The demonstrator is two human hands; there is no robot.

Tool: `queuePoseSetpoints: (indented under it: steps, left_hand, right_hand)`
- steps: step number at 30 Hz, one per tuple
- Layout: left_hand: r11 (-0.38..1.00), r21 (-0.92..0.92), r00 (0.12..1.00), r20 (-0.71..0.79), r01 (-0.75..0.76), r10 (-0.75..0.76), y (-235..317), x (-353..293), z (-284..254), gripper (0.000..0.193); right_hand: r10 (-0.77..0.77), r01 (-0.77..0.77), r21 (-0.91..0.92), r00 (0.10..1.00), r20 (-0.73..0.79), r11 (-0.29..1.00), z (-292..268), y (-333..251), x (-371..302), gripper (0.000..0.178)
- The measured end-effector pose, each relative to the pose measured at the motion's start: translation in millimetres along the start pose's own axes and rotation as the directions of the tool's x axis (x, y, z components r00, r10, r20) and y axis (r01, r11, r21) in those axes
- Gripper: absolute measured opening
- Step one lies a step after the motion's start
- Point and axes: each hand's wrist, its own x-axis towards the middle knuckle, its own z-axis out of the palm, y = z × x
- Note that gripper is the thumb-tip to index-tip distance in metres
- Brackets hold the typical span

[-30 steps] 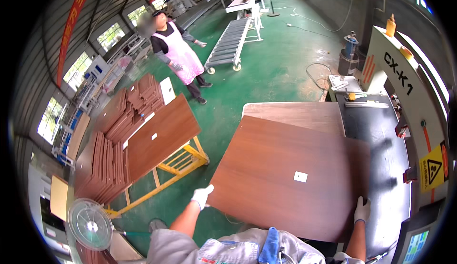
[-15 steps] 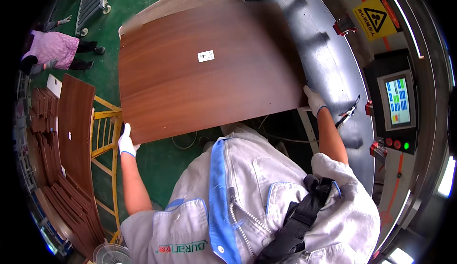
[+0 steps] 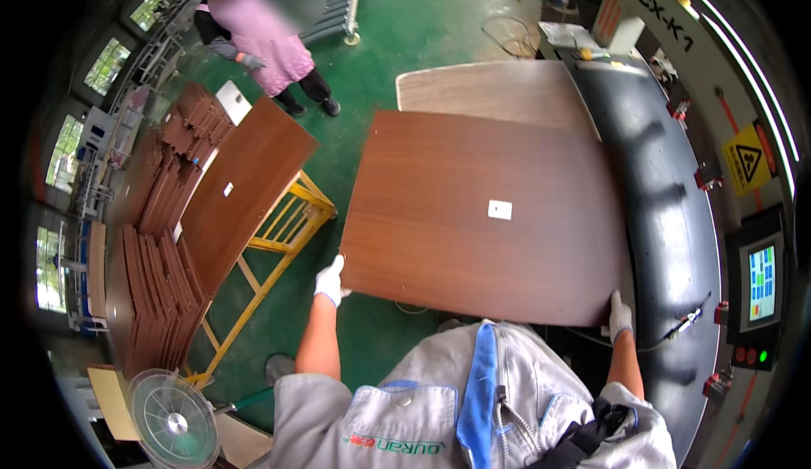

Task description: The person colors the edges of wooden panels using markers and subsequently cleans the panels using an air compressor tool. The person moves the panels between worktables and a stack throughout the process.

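A large brown wood-grain panel (image 3: pixel 439 190) spans the space in front of me, with a small white label (image 3: pixel 500 209) on its face. My left hand (image 3: pixel 330 280), in a white glove, grips the panel's near left corner. At the near right corner my right hand (image 3: pixel 620 315), also gloved, is closed on the edge. The fingers under the panel are hidden on both sides. Beyond its far edge lies a lighter wood-toned board (image 3: pixel 498 89), partly covered by the brown panel.
To the right runs a black machine bed (image 3: pixel 676 249) with an air gun (image 3: pixel 686 324) on it and a control screen (image 3: pixel 761 283) beyond. Stacked brown panels (image 3: pixel 156 300) stand at left by a yellow frame (image 3: pixel 291 224). A fan (image 3: pixel 173 418) is near; a person (image 3: pixel 270 46) stands far left.
My view has swung left, so the panel, both hands and the machine appear farther right. The stacks, fan and standing person show more fully. Both hands keep hold of the panel.
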Motion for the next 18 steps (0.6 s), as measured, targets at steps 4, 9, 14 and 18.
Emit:
queuePoseSetpoints:
  steps: [4,9,14,18]
  left_hand:
    - [0.997,0.051,0.995,-0.081,0.057,-0.052,-13.3,-32.2,-27.2,0.057]
    - [0.999,-0.04,0.987,-0.16,0.029,-0.035,-11.6,-50.3,-40.4,0.047]
    - [0.946,0.134,0.943,-0.114,-0.296,0.312,-21.8,-64.0,-30.0,0.043]
    - [0.832,0.31,0.868,-0.04,-0.461,0.495,-40.1,-48.8,-57.1,0.049]
  right_hand:
    - [0.024,-0.024,0.012,0.999,0.031,1.0,8.0,20.2,-10.0,0.083]
    - [-0.295,0.295,-0.002,0.954,0.054,0.955,16.8,2.3,26.3,0.06]
    - [-0.477,0.478,0.06,0.878,-0.035,0.876,34.4,-41.3,31.9,0.048]
    - [-0.515,0.513,0.052,0.857,0.015,0.857,50.2,-72.0,53.5,0.049]
